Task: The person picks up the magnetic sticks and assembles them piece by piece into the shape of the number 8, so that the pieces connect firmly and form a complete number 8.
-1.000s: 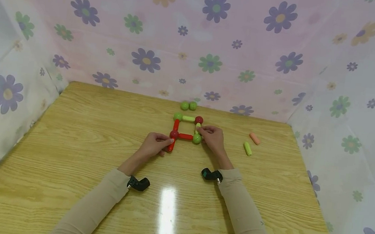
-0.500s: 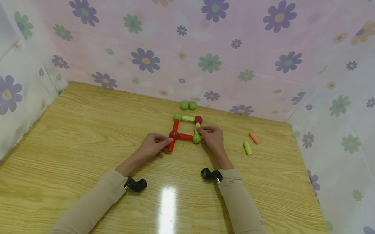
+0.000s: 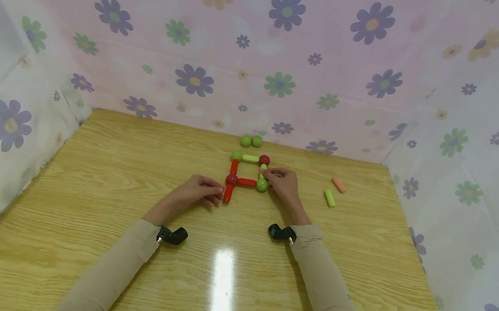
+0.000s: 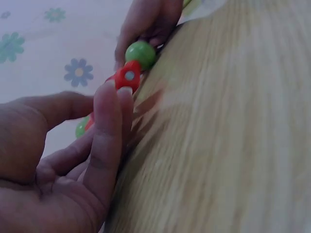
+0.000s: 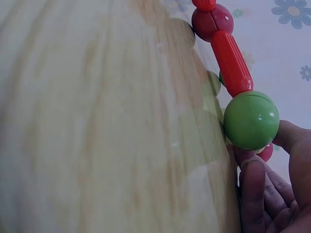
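A square of rods and balls lies on the wooden table (image 3: 242, 225). Its corners are two green balls (image 3: 237, 155) (image 5: 251, 120) and two dark red balls (image 3: 264, 160) (image 5: 212, 22). Two red rods (image 3: 247, 182) and two yellow-green rods (image 3: 250, 159) join them. From the near left corner a further red rod (image 3: 228, 193) sticks out toward me. My left hand (image 3: 194, 192) is just left of that rod, its fingers loosely bent and holding nothing. With thumb and fingers, my right hand (image 3: 284, 184) pinches the right-hand yellow-green rod (image 3: 263, 168), beside the near green ball.
Behind the square, two loose green balls (image 3: 251, 140) sit by the flowered cloth (image 3: 242, 48). To the right of my right hand lie a loose yellow-green rod (image 3: 329, 198) and an orange rod (image 3: 339, 184). Flowered cloth also rises at both sides.
My left hand has let go of the near red rod and drawn slightly to the left. The right hand keeps its pinch, and the square stays where it was.
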A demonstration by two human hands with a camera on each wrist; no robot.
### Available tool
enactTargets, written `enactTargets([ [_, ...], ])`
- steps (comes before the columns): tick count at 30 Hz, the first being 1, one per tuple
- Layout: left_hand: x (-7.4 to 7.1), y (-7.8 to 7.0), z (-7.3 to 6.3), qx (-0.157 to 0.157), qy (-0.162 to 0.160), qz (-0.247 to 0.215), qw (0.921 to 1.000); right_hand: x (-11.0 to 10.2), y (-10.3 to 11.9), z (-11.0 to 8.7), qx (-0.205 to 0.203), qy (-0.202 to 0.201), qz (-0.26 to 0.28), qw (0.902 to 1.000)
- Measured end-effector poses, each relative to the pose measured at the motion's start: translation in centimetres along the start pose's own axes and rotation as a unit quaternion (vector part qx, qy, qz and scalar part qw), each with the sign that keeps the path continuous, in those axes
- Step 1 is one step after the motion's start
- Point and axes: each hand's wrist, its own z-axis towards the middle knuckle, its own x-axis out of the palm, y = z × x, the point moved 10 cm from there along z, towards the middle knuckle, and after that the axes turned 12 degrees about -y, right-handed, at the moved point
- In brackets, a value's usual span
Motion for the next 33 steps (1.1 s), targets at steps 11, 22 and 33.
enactTargets([
  [11, -2.3, -1.2, 2.8, 0.059, -0.014, -0.012, 0.9981, -0.1, 0.4, -0.2, 0.0, 0.002, 0.014, 0.9999],
  [22, -2.6, -3.4, 5.7, 0.12, -0.08, -0.053, 0.9881, 0.1, 0.4, 0.2, -0.005, 0.0, 0.011, 0.9999],
  [33, -3.1, -4.6, 8.2, 0.15, -0.109, -0.087, 0.9788, 0.0, -0.1, 0.0, 0.011, -0.009, -0.004, 0.9999],
])
